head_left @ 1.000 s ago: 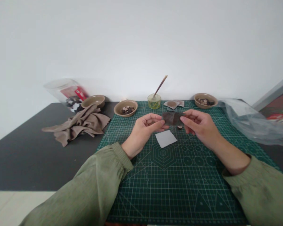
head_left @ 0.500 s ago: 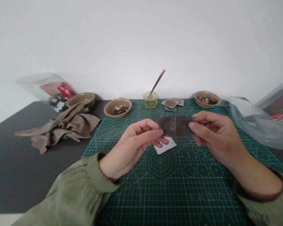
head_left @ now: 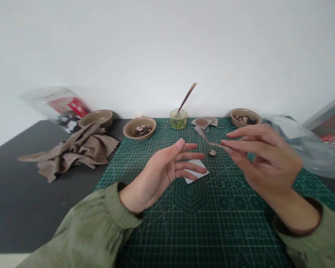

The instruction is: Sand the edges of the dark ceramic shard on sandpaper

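Observation:
My right hand (head_left: 264,158) pinches one end of a thin creased sheet (head_left: 201,133) between thumb and fingers. The sheet, grey-brown and possibly sandpaper, is seen nearly edge-on and bends upward at its far left end. My left hand (head_left: 166,169) is open and holds nothing, its thumb up and fingers stretched toward the right. Behind those fingers lies a white square of paper (head_left: 197,172), partly covered. A small chip (head_left: 212,152), pale on top and dark below, sits on the green cutting mat (head_left: 190,230) beneath the sheet.
Bowls of small pale and dark pieces stand at back left (head_left: 128,130) and back right (head_left: 234,121). Between them are a glass cup (head_left: 178,121) with a brush-like stick and several flat squares (head_left: 203,122). A brown cloth (head_left: 78,150) lies left; a clear plastic bag (head_left: 312,149) lies right.
My left hand has let go of the sheet and opened. My right hand has turned the sheet from face-on to nearly edge-on. The small chip now shows on the mat.

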{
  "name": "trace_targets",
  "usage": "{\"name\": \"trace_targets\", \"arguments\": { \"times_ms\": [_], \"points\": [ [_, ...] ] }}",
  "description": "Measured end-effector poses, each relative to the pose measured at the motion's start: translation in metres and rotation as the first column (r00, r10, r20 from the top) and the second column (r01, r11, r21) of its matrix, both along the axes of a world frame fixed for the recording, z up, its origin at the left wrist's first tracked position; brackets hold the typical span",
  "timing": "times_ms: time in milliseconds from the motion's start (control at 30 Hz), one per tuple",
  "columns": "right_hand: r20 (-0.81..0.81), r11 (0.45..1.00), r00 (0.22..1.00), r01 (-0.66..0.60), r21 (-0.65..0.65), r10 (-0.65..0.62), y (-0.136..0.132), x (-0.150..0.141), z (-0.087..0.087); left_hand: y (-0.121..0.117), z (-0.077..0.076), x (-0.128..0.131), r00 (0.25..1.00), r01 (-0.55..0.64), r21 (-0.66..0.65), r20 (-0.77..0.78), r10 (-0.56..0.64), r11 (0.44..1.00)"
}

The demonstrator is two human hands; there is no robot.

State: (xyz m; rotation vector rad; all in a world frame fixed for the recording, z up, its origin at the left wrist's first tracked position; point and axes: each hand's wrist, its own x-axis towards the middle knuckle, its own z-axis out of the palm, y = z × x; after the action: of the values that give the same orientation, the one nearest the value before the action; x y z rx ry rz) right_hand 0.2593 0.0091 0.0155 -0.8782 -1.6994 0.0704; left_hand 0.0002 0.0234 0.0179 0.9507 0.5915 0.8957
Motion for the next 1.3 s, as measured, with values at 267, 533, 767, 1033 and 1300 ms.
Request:
{"name": "trace_targets", "arguments": {
  "times_ms": [267, 533, 767, 1033, 1300],
  "points": [
    [0.323, 0.987, 0.945, -0.003, 0.163, -0.051, 0.005, 0.008, -0.007, 0.000, 0.001, 0.004, 0.992, -0.057, 0.139, -0.103, 0.071, 0.989],
    [-0.166, 0.819, 0.955, -0.295, -0.492, 0.244, 0.013, 0.000, -0.006, 0.002, -0.006, 0.007, 0.955, -0.237, 0.159, -0.141, 0.260, 0.958],
    [-0.231, 0.750, 0.948, -0.314, -0.583, 0.218, 0.014, -0.003, -0.010, 0.001, -0.006, 0.011, 0.958, -0.213, 0.154, -0.160, 0.237, 0.965],
    [-0.058, 0.819, 0.984, -0.174, -0.547, 0.170, 0.015, -0.002, -0.009, 0.002, -0.004, 0.007, 0.953, -0.248, 0.223, -0.118, 0.278, 0.943],
    [0.160, 0.907, 0.974, -0.083, -0.413, 0.162, 0.015, -0.001, -0.010, -0.002, -0.007, 0.013, 0.957, -0.163, 0.374, -0.165, 0.238, 0.913]
  ]
}}
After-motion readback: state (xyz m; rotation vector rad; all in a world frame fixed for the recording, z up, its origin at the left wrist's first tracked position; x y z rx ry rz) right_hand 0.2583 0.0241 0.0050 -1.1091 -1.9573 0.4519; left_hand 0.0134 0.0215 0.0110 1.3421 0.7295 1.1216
